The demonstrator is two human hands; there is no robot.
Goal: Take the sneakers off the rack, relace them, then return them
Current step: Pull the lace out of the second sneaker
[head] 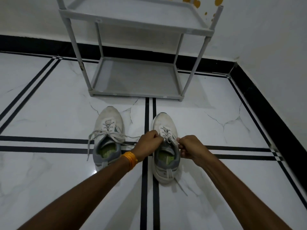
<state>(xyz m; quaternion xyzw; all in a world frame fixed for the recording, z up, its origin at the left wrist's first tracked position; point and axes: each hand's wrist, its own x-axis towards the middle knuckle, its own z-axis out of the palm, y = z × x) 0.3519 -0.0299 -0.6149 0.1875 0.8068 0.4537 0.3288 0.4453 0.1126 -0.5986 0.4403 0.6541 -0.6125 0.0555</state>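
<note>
Two white sneakers sit on the tiled floor in front of the gray shoe rack (136, 83). The left hand (150, 141) and the right hand (191, 146) each pinch a lace end at the top of the right sneaker (166, 146). The left sneaker (108, 135) has loose laces spread on the floor. If one hand pulls too hard, the lace could slip out of its holes.

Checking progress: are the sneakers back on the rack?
No, both sneakers stand on the floor before the empty rack.
</note>
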